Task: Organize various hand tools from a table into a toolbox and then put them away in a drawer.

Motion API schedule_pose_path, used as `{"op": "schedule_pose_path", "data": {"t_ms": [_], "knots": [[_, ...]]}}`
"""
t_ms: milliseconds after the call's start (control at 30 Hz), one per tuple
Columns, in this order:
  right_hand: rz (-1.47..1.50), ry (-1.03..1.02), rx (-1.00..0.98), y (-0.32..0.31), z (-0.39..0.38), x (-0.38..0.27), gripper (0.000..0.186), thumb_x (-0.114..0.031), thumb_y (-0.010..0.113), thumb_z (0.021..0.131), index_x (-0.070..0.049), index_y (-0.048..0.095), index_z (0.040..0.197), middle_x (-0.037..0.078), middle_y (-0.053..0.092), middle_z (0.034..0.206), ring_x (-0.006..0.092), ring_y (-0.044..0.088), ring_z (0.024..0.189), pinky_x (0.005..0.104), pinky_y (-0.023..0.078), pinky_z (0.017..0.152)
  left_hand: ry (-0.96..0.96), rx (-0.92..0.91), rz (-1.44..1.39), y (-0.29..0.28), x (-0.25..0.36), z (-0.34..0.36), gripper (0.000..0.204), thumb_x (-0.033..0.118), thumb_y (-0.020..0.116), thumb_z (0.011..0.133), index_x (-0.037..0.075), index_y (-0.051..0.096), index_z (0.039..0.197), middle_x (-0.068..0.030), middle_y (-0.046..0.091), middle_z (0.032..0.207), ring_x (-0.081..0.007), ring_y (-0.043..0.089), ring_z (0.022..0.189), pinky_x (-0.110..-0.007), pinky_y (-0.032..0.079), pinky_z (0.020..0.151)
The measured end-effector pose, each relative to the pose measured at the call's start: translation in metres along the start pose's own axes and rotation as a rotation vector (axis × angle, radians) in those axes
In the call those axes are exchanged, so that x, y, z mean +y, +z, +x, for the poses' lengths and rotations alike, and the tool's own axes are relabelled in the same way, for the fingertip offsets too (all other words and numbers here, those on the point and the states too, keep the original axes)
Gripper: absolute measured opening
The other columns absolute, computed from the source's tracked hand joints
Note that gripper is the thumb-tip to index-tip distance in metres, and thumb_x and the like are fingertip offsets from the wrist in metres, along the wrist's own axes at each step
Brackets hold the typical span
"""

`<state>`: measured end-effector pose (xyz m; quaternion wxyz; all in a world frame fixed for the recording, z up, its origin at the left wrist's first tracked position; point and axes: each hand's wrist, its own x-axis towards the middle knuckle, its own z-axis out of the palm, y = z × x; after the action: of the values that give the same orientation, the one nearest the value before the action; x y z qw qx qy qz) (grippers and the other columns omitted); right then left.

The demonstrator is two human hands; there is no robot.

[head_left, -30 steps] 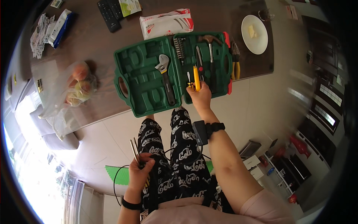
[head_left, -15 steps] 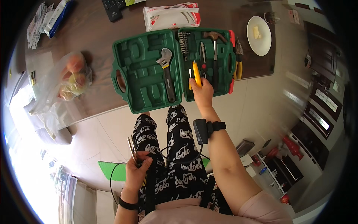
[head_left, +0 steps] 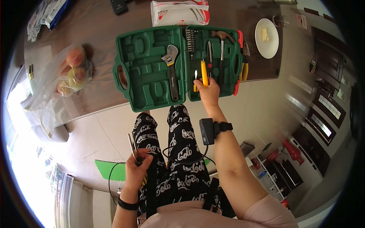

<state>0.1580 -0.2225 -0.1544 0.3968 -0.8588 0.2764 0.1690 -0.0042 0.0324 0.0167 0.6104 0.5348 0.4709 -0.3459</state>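
My right hand (head_left: 206,90) is closed on a yellow utility knife (head_left: 204,72) in the right half of the open green tool case (head_left: 146,89), beside a small screwdriver (head_left: 195,75). That half also holds a row of bits (head_left: 190,41), a slim black tool (head_left: 209,51) and a hammer (head_left: 222,47). An adjustable wrench (head_left: 172,72) lies in the left half. Low at the left, over my legs, my left hand (head_left: 137,167) grips slim silver metal tools (head_left: 131,144), their lower parts hidden by my fingers.
On the wooden table (head_left: 99,45) are bagged fruit (head_left: 76,68), a white and red package (head_left: 178,13), a remote (head_left: 118,5), packets (head_left: 43,19), a white plate (head_left: 266,49) with pale food, and yellow-handled pliers (head_left: 244,70). A green mat (head_left: 106,167) is on the floor.
The view has shifted, so the table and case sit slightly higher in the picture. My right hand stays on the yellow knife in the case. My left hand still holds the metal tools.
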Motion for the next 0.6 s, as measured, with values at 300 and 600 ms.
{"op": "schedule_pose_path", "data": {"t_ms": [300,600], "knots": [[0.079,-0.388,-0.435,-0.013,-0.131,-0.074,0.047,-0.01,0.055,0.087,-0.001,0.042,0.131,0.015,0.049,0.105,0.0252,0.052,0.094,0.0343,0.044,0.081,0.193,-0.101,-0.194,0.03,0.048,0.031,0.037,0.015,0.07,0.085,0.0,0.056,0.115,-0.0019,0.061,0.098,-0.0065,0.054,0.08,-0.019,0.044,0.069],[0.116,-0.314,-0.373,-0.015,-0.123,-0.047,0.022,-0.009,0.06,0.087,-0.004,0.059,0.108,0.011,0.059,0.097,0.0233,0.059,0.086,0.0318,0.05,0.074,0.106,0.05,-0.416,0.014,0.043,0.04,0.019,0.018,0.061,0.092,0.002,0.063,0.102,-0.0032,0.067,0.085,-0.0018,0.045,0.058,-0.015,0.038,0.055]]}}
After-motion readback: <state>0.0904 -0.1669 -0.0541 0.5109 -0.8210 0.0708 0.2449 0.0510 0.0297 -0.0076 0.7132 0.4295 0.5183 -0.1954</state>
